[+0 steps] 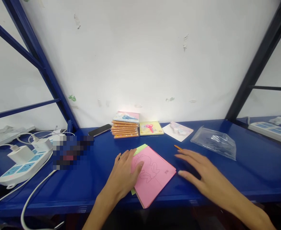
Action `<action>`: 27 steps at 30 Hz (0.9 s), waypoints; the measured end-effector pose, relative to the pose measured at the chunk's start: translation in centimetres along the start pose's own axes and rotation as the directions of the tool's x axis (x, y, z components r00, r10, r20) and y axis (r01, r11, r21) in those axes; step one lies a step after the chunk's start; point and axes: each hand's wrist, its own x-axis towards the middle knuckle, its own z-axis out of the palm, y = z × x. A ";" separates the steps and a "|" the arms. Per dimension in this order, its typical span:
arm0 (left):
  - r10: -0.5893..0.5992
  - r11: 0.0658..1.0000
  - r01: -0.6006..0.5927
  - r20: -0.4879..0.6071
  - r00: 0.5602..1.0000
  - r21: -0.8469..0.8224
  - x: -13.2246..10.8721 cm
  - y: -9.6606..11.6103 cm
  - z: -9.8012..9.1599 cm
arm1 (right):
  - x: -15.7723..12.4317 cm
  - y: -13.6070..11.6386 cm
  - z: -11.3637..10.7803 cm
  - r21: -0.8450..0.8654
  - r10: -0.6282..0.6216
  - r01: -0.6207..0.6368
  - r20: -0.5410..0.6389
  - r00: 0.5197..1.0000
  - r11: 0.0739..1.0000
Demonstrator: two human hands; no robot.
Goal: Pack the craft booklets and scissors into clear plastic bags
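Observation:
A stack of pink paper sheets with a printed line drawing lies tilted on the blue metal shelf top, and a green sheet pokes out beneath it. My left hand rests with spread fingers on the stack's left side, its thumb on the drawing. My right hand lies flat on the blue surface to the right of the paper, holding nothing. Just past its fingertips is a thin orange pencil.
Along the wall are a stack of orange-edged packets, a yellow scissors packet, a white packet and a clear plastic bag. To the left are a phone, a pixelated object and a power strip with chargers and white cables.

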 end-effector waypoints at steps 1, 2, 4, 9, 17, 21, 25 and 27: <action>0.007 1.000 -0.008 -0.015 1.000 -0.005 -0.1 0.1 0.0 | -0.1 -1.0 0.3 0.039 -0.028 0.026 0.047 0.999 0.999; 0.018 1.000 -0.018 -0.030 0.999 -0.010 -0.2 0.3 0.0 | -0.2 -1.9 0.6 0.076 -0.055 0.048 0.086 0.995 0.996; 0.045 0.999 -0.047 -0.054 0.997 -0.023 -0.5 0.7 -0.2 | -0.3 -3.3 1.3 0.124 -0.075 0.060 0.124 0.989 0.991; 0.062 0.996 -0.066 -0.066 0.996 -0.064 -1.2 1.7 -1.2 | -1.0 -3.7 2.4 0.118 -0.009 -0.004 0.105 0.994 0.993; 0.028 0.993 -0.023 0.039 0.999 -0.117 -2.2 3.8 -2.8 | -3.7 -3.5 3.0 0.048 -0.045 0.044 0.020 0.999 0.998; -0.010 0.991 0.016 0.045 0.999 -0.130 -2.5 3.6 -2.7 | -3.8 -3.8 3.6 0.026 -0.101 0.102 -0.030 0.994 0.994; -0.037 0.980 0.047 0.059 0.998 -0.191 -2.7 3.1 -2.7 | -3.6 -4.4 3.8 -0.049 -0.249 0.246 -0.068 0.966 0.968; -0.055 0.972 0.071 0.079 0.995 -0.224 -2.6 3.1 -2.8 | -3.6 -4.7 3.8 -0.088 -0.340 0.330 -0.134 0.931 0.940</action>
